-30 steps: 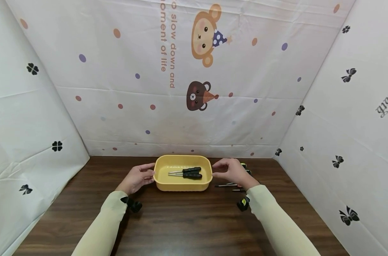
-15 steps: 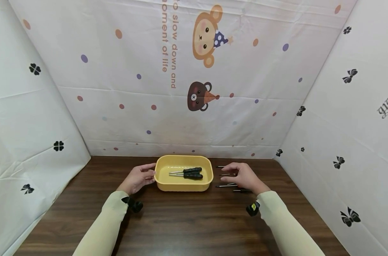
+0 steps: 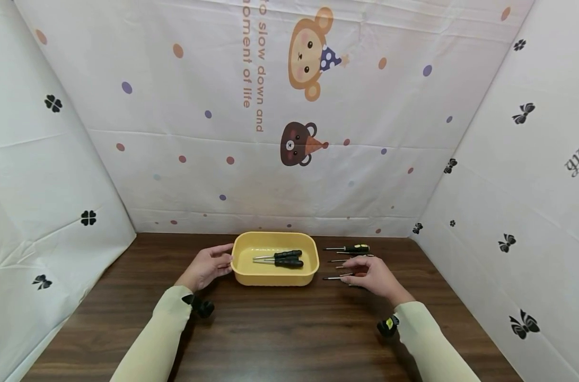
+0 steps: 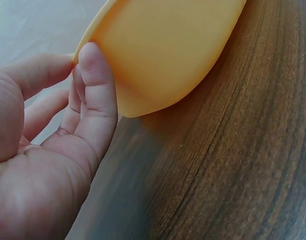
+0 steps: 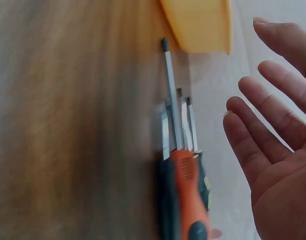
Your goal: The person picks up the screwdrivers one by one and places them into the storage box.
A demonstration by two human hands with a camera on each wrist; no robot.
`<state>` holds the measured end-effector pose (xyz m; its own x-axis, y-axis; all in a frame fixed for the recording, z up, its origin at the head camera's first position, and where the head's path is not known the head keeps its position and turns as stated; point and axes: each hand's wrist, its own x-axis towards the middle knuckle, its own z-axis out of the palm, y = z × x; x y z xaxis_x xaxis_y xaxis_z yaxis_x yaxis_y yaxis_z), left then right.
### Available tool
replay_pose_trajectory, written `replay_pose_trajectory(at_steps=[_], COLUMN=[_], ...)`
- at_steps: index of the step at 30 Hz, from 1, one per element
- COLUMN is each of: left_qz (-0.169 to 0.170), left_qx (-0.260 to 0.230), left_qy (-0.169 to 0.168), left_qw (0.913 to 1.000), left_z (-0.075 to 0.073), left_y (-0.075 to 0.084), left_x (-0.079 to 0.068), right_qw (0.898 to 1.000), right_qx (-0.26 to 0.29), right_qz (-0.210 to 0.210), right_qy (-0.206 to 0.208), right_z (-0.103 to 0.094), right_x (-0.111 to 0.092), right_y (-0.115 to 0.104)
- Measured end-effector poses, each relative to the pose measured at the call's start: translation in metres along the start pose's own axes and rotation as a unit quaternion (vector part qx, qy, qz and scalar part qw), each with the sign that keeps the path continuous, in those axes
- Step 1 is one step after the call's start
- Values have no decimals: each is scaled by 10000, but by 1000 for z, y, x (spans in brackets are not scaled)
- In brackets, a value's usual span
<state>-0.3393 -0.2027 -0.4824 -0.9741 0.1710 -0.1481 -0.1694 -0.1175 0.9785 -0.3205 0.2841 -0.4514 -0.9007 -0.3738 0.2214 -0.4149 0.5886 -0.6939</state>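
The right hand point(image 3: 373, 276) is over an orange screwdriver point(image 5: 189, 172) that lies on the right side of the table. Its fingers bend a little, with gaps between them, and it has hold of nothing. In the right wrist view, the hand is apart from the tools.

A dark screwdriver point(image 5: 168, 200) is just beside the orange one. At the far end of the group is a screwdriver with a black and yellow handle point(image 3: 357, 248). More thin metal sticks show between, but the hand hides some handles, so I can't count them all. Their tips point left.

The yellow tray point(image 3: 274, 279) sits flat to the left of these tools, near the back wall. Inside it lie two black screwdrivers point(image 3: 288, 262), close together, with their tips pointing left too.

The left hand point(image 3: 205, 268) is at the left end of the tray. Its fingers are long and loose, and their tips touch the outside and the rim.

Both arms have pale sleeves point(image 3: 148, 337). Under everything is the brown wood table point(image 3: 280, 334). Behind it, the white back wall point(image 3: 175, 106) has a monkey and a bear in party hats. The right wall point(image 3: 490, 159) has black bows on it.
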Motion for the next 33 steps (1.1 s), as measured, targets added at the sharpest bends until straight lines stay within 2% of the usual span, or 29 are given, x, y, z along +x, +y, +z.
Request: replay_pose_trajectory(at_steps=[7, 16, 23, 33], left_qz=[24, 6, -22, -59], left_qx=[-3, 23, 36, 30], left_qy=[-47, -48, -53, -14], left_qw=[10000, 10000, 10000, 10000], left_z=[-1, 0, -1, -2], left_y=[-1, 0, 1, 2], left_x=[0, 0, 1, 1], right_qw=[9999, 9994, 9994, 9962], right_qx=[-79, 43, 31, -295], right_qz=[51, 194, 284, 770], right_qy=[133, 295, 219, 288], right_z=[1, -4, -10, -17], right_x=[-14, -25, -30, -34], right_y=[17, 27, 37, 45])
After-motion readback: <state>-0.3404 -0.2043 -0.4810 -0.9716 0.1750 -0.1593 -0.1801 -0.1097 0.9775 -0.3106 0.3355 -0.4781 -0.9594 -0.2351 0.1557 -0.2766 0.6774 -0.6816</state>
